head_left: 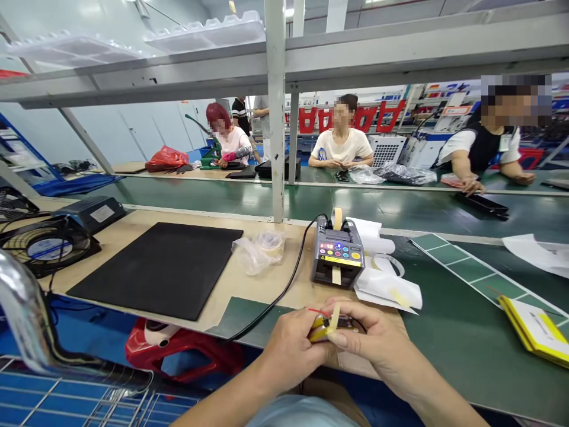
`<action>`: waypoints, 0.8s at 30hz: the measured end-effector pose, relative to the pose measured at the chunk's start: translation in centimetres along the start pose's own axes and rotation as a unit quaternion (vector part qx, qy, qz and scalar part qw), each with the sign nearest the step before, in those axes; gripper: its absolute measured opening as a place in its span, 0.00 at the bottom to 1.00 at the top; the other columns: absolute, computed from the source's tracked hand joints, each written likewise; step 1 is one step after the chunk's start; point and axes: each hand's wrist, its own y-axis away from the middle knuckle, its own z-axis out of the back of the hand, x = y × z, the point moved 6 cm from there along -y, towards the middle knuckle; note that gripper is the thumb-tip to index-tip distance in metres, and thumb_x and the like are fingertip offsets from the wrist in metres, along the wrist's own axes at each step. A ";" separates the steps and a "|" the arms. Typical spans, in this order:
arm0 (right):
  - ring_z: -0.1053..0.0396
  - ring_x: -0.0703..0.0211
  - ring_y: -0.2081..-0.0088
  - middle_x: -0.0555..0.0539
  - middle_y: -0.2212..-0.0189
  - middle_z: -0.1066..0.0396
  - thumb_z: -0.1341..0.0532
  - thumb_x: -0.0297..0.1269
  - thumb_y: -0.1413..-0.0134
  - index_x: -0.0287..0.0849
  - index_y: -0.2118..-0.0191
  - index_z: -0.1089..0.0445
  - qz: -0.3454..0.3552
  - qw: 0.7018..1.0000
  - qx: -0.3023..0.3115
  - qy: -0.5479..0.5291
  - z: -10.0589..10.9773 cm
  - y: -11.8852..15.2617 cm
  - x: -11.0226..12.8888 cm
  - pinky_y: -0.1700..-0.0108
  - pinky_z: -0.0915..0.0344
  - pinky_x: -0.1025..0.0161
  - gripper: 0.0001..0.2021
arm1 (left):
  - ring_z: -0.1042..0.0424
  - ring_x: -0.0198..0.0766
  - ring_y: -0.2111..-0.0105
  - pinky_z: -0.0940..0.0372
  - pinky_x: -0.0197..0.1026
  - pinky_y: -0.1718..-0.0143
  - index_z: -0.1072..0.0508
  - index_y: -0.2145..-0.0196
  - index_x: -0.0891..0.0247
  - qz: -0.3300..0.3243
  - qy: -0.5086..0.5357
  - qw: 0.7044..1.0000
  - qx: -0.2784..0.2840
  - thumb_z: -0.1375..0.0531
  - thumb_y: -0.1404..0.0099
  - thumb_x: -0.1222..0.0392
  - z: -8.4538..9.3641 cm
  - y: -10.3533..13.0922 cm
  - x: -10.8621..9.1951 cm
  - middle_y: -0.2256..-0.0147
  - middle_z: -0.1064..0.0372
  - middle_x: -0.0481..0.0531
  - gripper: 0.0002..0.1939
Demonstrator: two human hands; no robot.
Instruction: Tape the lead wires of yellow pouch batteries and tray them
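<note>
Both my hands are together at the near edge of the bench, around a small yellow battery pack [317, 335] with a red wire sticking out. My left hand [293, 339] closes on the pack's left end. Its other end is in my right hand [377, 335], whose thumb presses at a short strip of beige tape [335, 316] standing up across the pack. My fingers hide much of the pack. Just beyond stands an automatic tape dispenser [338, 252] with lit buttons, and a piece of tape hangs from its front slot.
A black mat [162, 270] and a bagged tape roll [267, 244] lie to the left, near a fan [44, 246]. Right of the dispenser are white papers [386, 287], a label sheet [471, 267] and yellow-edged battery packs [536, 326]. Several people sit across the bench.
</note>
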 end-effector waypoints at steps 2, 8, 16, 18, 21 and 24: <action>0.33 0.53 0.55 0.48 0.59 0.30 0.28 0.39 0.64 0.45 0.67 0.24 -0.011 0.999 0.018 -0.038 -0.1 0.0 -0.6 0.49 0.40 0.58 0.13 | 0.27 0.42 0.64 0.36 0.38 0.63 0.27 0.60 0.66 -0.014 -0.013 1.000 -0.002 0.35 0.45 0.66 -0.1 0.0 0.2 0.63 0.26 0.53 0.13; 0.34 0.56 0.56 0.49 0.61 0.31 0.28 0.36 0.63 0.42 0.73 0.27 -0.069 0.991 0.028 -0.111 0.0 -0.1 -2.5 0.53 0.40 0.62 0.09 | 0.26 0.43 0.61 0.35 0.38 0.60 0.28 0.56 0.66 -0.037 -0.015 0.999 -0.004 0.36 0.43 0.64 -0.4 0.4 0.5 0.59 0.25 0.55 0.16; 0.34 0.54 0.54 0.48 0.60 0.32 0.29 0.39 0.60 0.42 0.73 0.27 -0.023 0.997 0.023 -0.066 0.0 0.4 -1.5 0.51 0.38 0.60 0.09 | 0.26 0.42 0.61 0.36 0.37 0.59 0.28 0.58 0.63 -0.023 -0.009 1.000 0.018 0.35 0.43 0.61 -0.6 0.2 0.1 0.60 0.25 0.52 0.14; 0.34 0.55 0.53 0.48 0.60 0.32 0.30 0.40 0.59 0.42 0.73 0.26 -0.021 0.998 0.013 -0.059 0.2 0.4 -1.3 0.51 0.37 0.61 0.09 | 0.27 0.41 0.62 0.37 0.36 0.60 0.27 0.60 0.63 -0.015 -0.014 0.999 0.030 0.36 0.43 0.62 -0.6 0.0 -0.1 0.62 0.26 0.51 0.11; 0.33 0.58 0.56 0.48 0.61 0.32 0.30 0.39 0.58 0.43 0.73 0.25 -0.020 0.997 -0.004 -0.074 0.2 0.4 -1.4 0.52 0.36 0.62 0.07 | 0.28 0.40 0.66 0.37 0.35 0.65 0.27 0.63 0.64 0.001 -0.034 0.998 0.047 0.36 0.42 0.63 -0.7 -0.1 -0.2 0.66 0.26 0.50 0.08; 0.31 0.57 0.58 0.48 0.62 0.31 0.30 0.39 0.59 0.44 0.73 0.24 -0.022 0.996 -0.015 -0.088 0.0 0.4 -1.5 0.54 0.34 0.60 0.06 | 0.29 0.40 0.66 0.38 0.35 0.66 0.27 0.62 0.64 0.009 -0.030 0.998 0.053 0.36 0.42 0.64 -0.7 -0.1 -0.1 0.67 0.27 0.51 0.09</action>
